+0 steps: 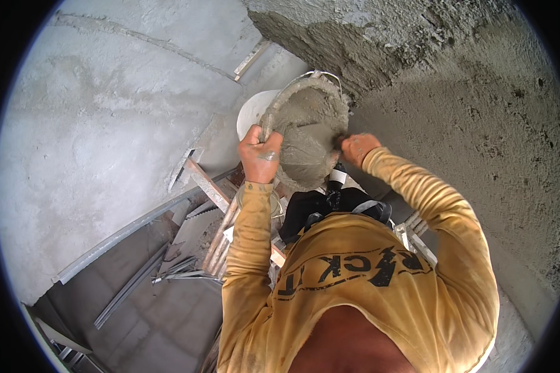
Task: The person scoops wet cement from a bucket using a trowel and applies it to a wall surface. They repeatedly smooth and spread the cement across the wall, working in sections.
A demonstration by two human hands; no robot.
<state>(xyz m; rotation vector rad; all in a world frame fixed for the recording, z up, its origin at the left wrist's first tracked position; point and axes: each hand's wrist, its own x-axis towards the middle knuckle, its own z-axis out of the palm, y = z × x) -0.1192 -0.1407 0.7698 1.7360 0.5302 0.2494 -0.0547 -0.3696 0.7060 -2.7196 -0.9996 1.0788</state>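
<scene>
Left hand (259, 154) fisted tight around the near-left rim of the mortar pan (308, 133), holding it up at chest height. Pan is tilted, open mouth facing the person and slightly up, long axis running from lower left to upper right toward the rough plastered wall (479, 124). Wet grey mortar (305, 149) fills the pan inside. Right hand (356, 148) at the pan's right rim, fingers curled closed on something dark; tool itself too hidden to tell. White bucket (253, 112) just behind the pan, touching or overlapped by its left edge. Wooden ladder (213, 189) below the left forearm. Metal strips (130, 230) lie on the floor (162, 323), lower left. Smooth grey wall (106, 124) at left.
</scene>
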